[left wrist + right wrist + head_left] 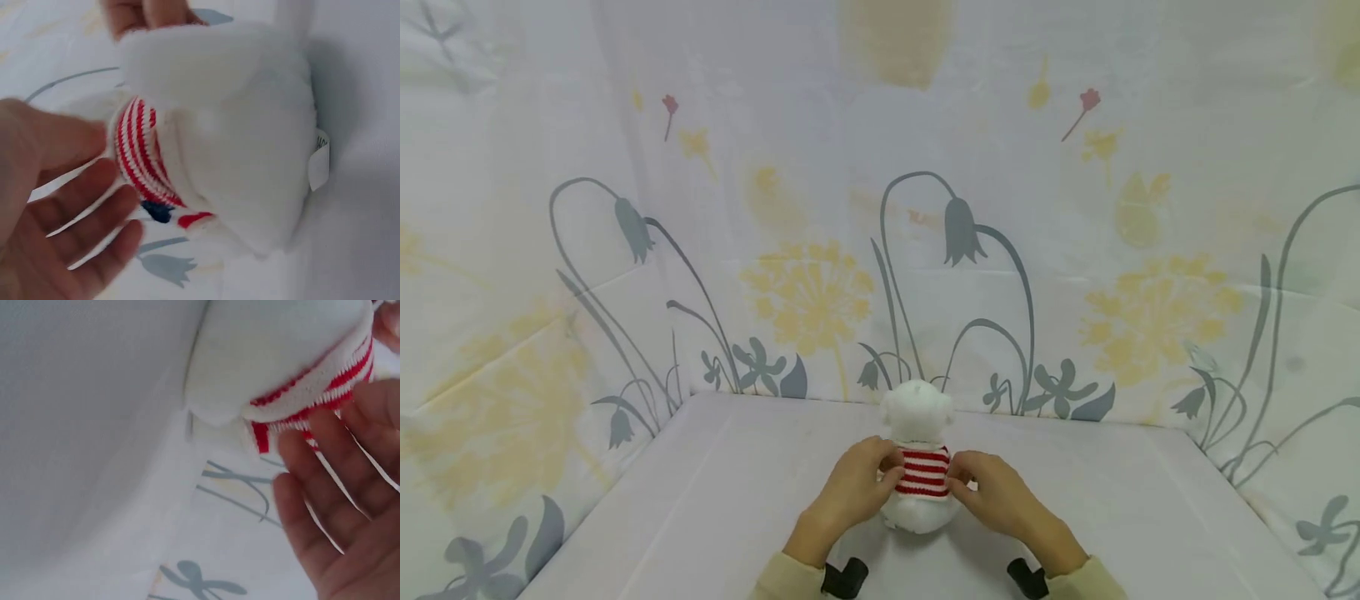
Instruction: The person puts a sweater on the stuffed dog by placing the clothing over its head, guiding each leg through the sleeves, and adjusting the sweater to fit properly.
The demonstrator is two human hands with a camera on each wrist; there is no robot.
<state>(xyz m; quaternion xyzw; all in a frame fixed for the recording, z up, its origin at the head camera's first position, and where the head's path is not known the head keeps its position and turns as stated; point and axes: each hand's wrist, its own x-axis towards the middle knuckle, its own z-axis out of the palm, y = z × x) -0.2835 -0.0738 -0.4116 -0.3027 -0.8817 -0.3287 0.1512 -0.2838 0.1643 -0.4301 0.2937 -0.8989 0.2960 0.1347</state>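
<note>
A white plush toy (pixel 917 412) sits upright on the white surface, its back toward the head camera. It wears a red-and-white striped knitted sweater (pixel 923 472). My left hand (pixel 859 483) is at the sweater's left side, thumb and forefinger pinching its edge; the other fingers spread beside it in the left wrist view. On the opposite side, my right hand (pixel 996 493) pinches the sweater between thumb and forefinger, with the remaining fingers loosely extended. Below the hem, the toy's rounded white bottom (pixel 250 131) shows, with a small white label (pixel 319 160) on it.
The toy rests on a white tabletop (pixel 737 483). Behind it and at both sides stands a pale cloth backdrop (pixel 820 125) printed with grey and yellow flowers. Black straps (pixel 847 577) show near both wrists.
</note>
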